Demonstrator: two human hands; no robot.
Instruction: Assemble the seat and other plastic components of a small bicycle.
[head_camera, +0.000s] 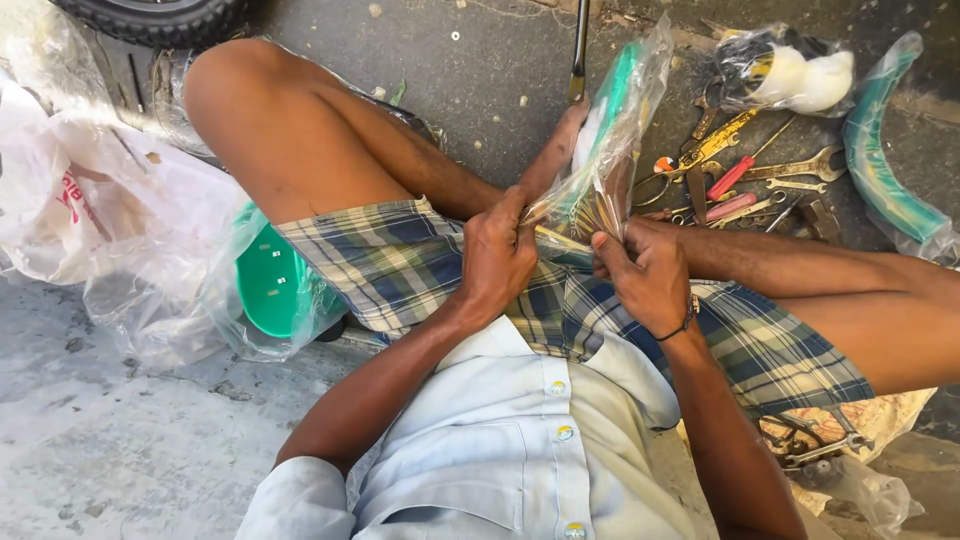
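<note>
Head view looks straight down at my lap as I sit on the concrete ground (120, 450) with my knees spread. My left hand (497, 255) and my right hand (645, 275) meet over my plaid shorts (400, 265), both closed on the lower end of a clear plastic bag (610, 140). The left grip pinches the crinkled edge of the bag between thumb and fingers; the right grip is curled tight on the same edge just beside it, a dark bracelet (686, 318) at that wrist. The bag rises away from both grips, tilted up and to the right, and holds a green curved piece with thin metal rods (590, 205) bunched at its bottom, right between my fingers.

Beyond my right hand, on the ground, lies a scatter of hand tools: a yellow-handled pair of pliers (715, 140), red-handled screwdrivers (732, 178) and a spanner (805, 165). A second green curved piece in plastic wrap (880, 170) lies at the far right, well apart from my hands. Near my left thigh sits a green plastic part (270, 285) inside more clear wrapping, and a white carrier bag (70, 200) lies further left. A tyre (160, 15) shows at the top edge. More metal tools (815, 440) lie by my right hip.
</note>
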